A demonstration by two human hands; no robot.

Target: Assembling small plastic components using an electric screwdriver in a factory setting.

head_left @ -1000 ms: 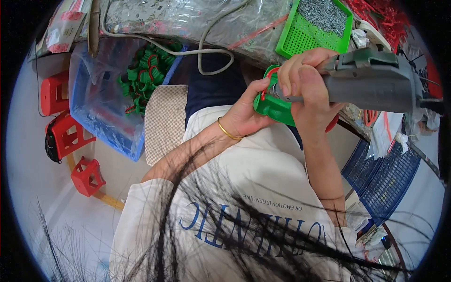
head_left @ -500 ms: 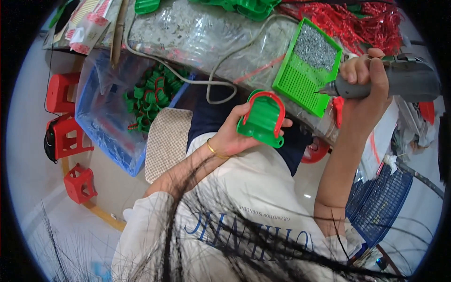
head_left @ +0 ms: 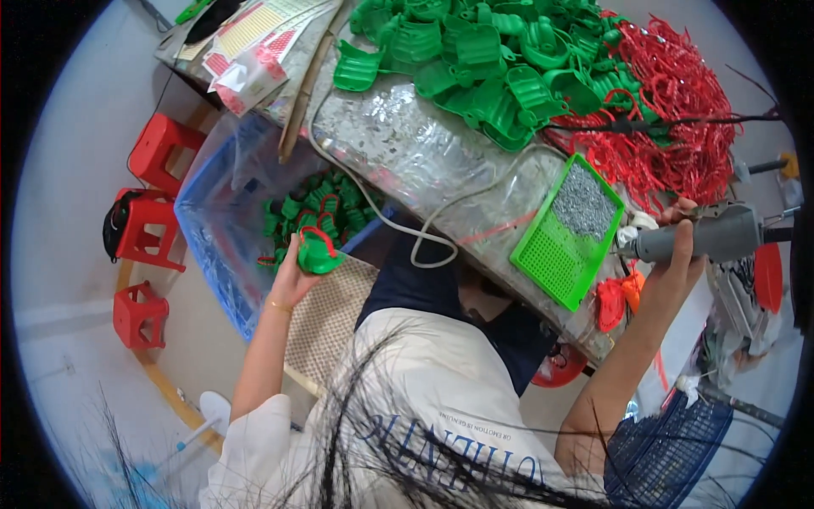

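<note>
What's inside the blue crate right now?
The blue crate holds piled green pieces, some with red bands, and clear plastic lining. Whatever lies beneath the pile is hidden.

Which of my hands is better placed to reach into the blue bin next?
Probably your left hand: it's beside the blue bin, holding the green piece with the red band. Your right hand is farther off, beyond the green tray, gripping the grey power tool.

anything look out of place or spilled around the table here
The grey cord looks untidy: a loop droops past the front edge of the table, while other stretches lie on top. The metal bits sit inside the green tray; no spill shows.
</note>
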